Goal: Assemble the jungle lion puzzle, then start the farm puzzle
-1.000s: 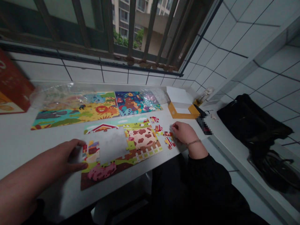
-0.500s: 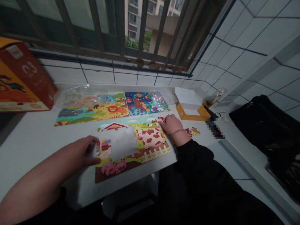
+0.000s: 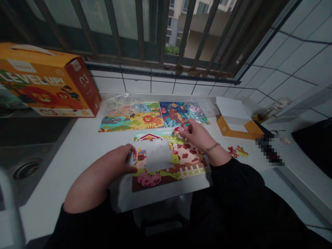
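Note:
A farm jigsaw puzzle [image 3: 190, 155] lies on the white counter, showing a cow, a pig and a red barn roof. Its middle is a bare grey-white area without pieces. My left hand [image 3: 121, 159] is at the puzzle's left edge, thumb and forefinger spread apart along it. Between the fingertips of my right hand [image 3: 195, 135] is a red puzzle piece [image 3: 178, 130] with a white mark, held just over the puzzle's upper part. Several loose puzzle pieces [image 3: 238, 151] lie on the counter to the right of my right wrist.
Behind are a savanna picture [image 3: 121, 122] and a dark blue animal picture [image 3: 171, 114], partly under clear plastic wrap [image 3: 120, 103]. An orange puzzle box [image 3: 46, 81] stands at left beside the sink [image 3: 28, 169]. An opened yellow box [image 3: 238, 129] sits at right.
My right hand has moved from the puzzle's right edge leftward over its upper part, carrying the red piece. My left hand stays at the left edge. The view has turned left.

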